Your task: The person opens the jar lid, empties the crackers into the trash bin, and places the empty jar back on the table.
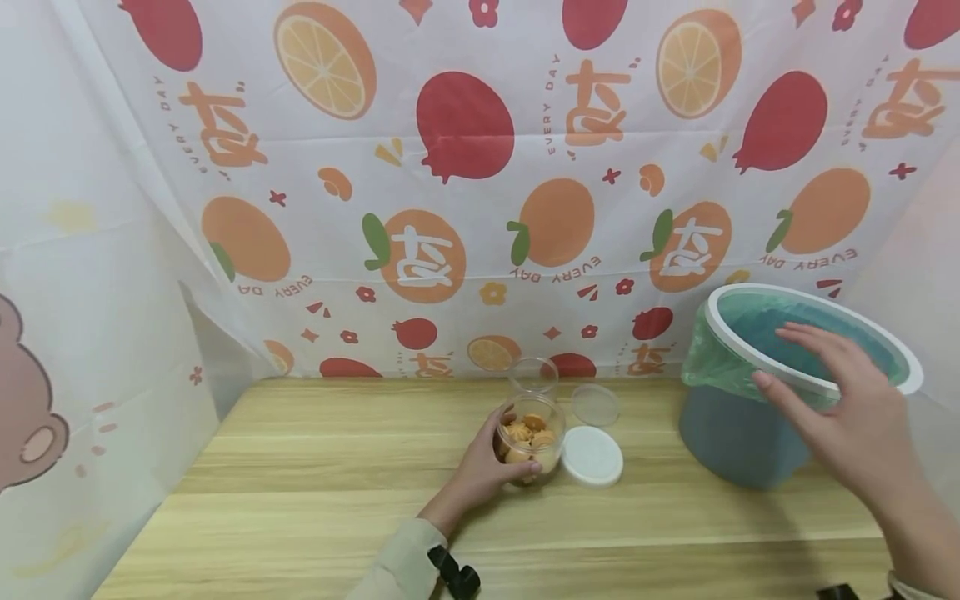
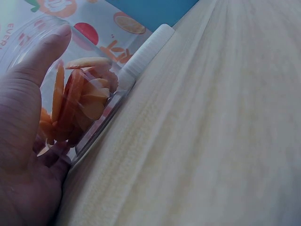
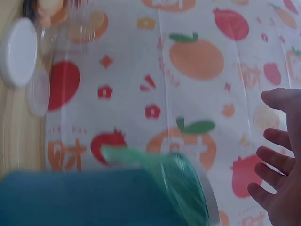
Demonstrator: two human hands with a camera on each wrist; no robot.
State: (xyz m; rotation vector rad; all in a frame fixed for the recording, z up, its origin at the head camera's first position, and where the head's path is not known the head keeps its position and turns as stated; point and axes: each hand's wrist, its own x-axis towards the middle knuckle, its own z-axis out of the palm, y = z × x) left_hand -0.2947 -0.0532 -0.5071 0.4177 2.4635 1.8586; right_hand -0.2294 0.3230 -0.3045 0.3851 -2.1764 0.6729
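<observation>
My left hand [image 1: 482, 468] grips a clear plastic jar [image 1: 557, 457] from its left side, with the thumb along its front. Inside are several golden-brown cookies [image 1: 520, 432], and the jar stands uncovered on the table. In the left wrist view the thumb and fingers wrap round the jar wall [image 2: 101, 123]. My right hand [image 1: 862, 417] hangs over the near side of a blue-grey bin [image 1: 742, 442] with its fingers spread, holding nothing. A green plastic bag [image 1: 697, 358] lines the bin under a white rim ring [image 1: 720, 321].
A white screw lid [image 1: 592, 457] lies to the jar's right. Behind it is a translucent disc [image 1: 596, 405]. Another clear round container [image 1: 534, 377] stands behind the jar. A fruit-printed cloth [image 1: 480, 200] hangs along the back of the wooden table [image 1: 300, 483].
</observation>
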